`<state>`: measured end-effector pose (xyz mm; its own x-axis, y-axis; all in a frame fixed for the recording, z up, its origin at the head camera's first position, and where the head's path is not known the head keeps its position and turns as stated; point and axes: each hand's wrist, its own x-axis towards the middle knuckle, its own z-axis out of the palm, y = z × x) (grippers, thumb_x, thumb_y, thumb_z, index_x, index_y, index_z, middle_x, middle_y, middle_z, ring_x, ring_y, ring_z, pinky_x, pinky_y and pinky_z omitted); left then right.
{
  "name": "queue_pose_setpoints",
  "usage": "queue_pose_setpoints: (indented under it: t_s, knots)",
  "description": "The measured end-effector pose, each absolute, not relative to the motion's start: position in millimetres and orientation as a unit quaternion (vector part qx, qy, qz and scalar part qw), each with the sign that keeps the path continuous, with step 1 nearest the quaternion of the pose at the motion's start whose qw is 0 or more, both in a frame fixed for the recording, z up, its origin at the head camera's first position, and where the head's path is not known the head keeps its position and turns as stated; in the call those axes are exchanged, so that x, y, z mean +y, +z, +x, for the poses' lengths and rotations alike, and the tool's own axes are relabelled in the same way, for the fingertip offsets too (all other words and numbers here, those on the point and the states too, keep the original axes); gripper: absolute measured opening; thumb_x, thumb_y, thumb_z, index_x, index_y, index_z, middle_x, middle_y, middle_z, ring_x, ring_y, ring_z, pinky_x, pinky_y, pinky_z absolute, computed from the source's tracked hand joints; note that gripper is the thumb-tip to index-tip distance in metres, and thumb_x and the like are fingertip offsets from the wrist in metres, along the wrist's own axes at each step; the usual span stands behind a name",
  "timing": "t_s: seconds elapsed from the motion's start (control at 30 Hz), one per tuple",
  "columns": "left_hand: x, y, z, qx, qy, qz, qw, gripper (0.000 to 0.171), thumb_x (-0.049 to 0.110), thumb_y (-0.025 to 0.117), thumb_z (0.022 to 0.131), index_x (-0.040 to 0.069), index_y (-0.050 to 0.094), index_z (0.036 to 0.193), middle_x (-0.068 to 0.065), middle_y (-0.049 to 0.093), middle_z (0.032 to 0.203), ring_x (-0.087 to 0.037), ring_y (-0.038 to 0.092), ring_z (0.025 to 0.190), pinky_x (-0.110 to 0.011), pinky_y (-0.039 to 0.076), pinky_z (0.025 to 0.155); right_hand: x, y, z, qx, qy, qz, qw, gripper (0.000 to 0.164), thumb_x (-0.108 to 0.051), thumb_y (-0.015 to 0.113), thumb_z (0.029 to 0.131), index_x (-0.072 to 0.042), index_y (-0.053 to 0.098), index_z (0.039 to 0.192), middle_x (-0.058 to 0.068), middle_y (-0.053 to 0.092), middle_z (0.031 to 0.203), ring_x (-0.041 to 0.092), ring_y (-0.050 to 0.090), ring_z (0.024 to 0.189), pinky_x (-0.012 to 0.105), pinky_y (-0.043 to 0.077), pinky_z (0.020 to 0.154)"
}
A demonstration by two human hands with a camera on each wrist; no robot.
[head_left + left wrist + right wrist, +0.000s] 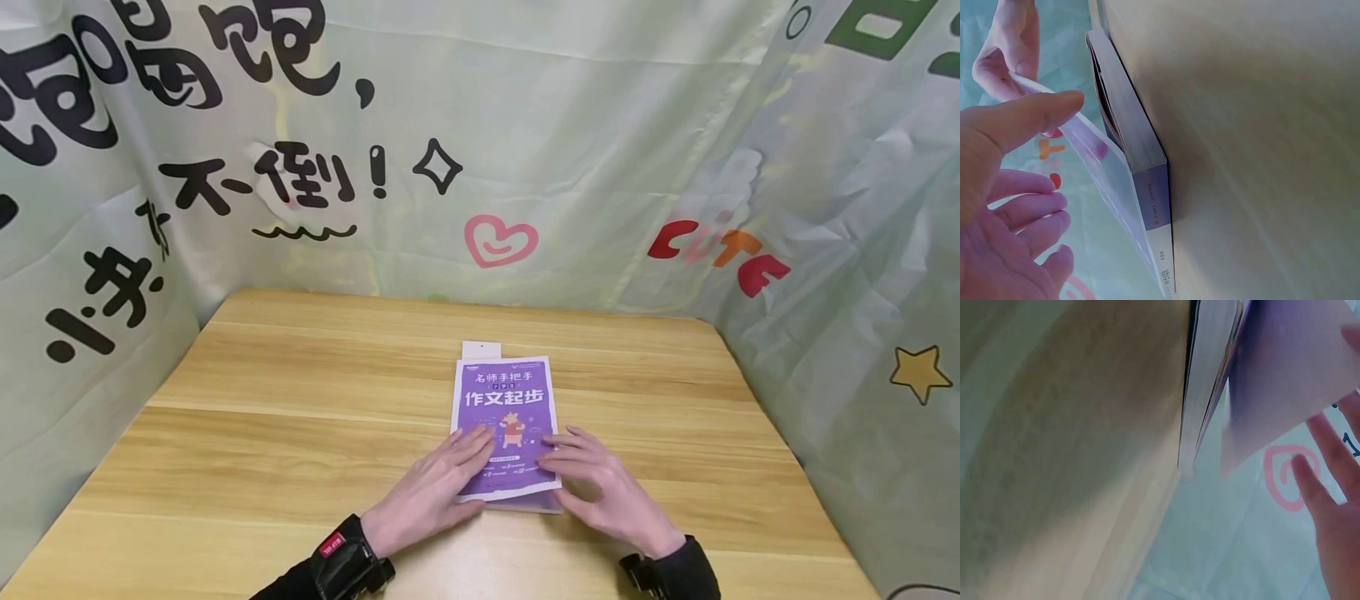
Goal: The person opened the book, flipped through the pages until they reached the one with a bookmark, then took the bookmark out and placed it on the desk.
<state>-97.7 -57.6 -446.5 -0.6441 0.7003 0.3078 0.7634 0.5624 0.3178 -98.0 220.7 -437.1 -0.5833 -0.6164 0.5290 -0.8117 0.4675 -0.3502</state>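
A paperback book [506,425] with a purple front cover and white Chinese lettering lies on the wooden table. Its cover [1107,159] is raised off the pages along the near edge, while the spine [1154,206] stays down on the left. My right hand [611,492] pinches the cover's near right corner between thumb and fingers. Over the left part of the cover, my left hand [435,487] has its fingers loosely extended, with the thumb [1041,119] right at the cover's near edge. The page block [1210,375] shows beneath the lifted cover.
A small white card or paper tab [481,350] sticks out past the book's far edge. The table [300,400] is bordered by a printed fabric curtain [585,167] at the back and sides. A dark cable [918,588] shows at the lower right.
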Motion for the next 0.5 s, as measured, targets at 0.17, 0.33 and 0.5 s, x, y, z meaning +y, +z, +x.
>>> queue_pose_setpoints:
  t_s: [0.17,0.33,0.5]
  knots:
    - [-56,-445,-98,-0.870,-0.219,-0.431,0.097,0.074,0.027,0.074,0.079,-0.006,0.045,0.138,-0.024,0.037,0.147,-0.033,0.032,0.136,-0.050,0.031,0.111,217,-439,-104,-0.792,0.328,0.439,0.271,0.035,-0.005,0.073,0.066,0.002,0.071,0.100,0.021,0.069,0.105,0.036,0.060,0.102,0.028,0.030,0.115]
    - [-55,-444,-98,-0.859,-0.221,-0.445,0.122,0.071,0.027,0.073,0.080,-0.005,0.046,0.138,-0.023,0.039,0.146,-0.032,0.034,0.135,-0.048,0.033,0.111,210,-442,-107,-0.773,0.338,0.414,0.343,0.029,-0.013,0.068,0.083,0.008,0.069,0.103,0.024,0.069,0.106,0.036,0.062,0.102,0.025,0.038,0.109]
    - [-52,-444,-98,-0.842,-0.237,-0.462,0.148,0.071,0.023,0.074,0.080,-0.005,0.046,0.139,-0.020,0.037,0.149,-0.031,0.035,0.135,-0.046,0.033,0.111,203,-445,-104,-0.798,0.365,0.345,0.331,0.044,0.004,0.077,0.070,0.014,0.064,0.111,0.028,0.064,0.114,0.037,0.062,0.104,0.022,0.041,0.103]
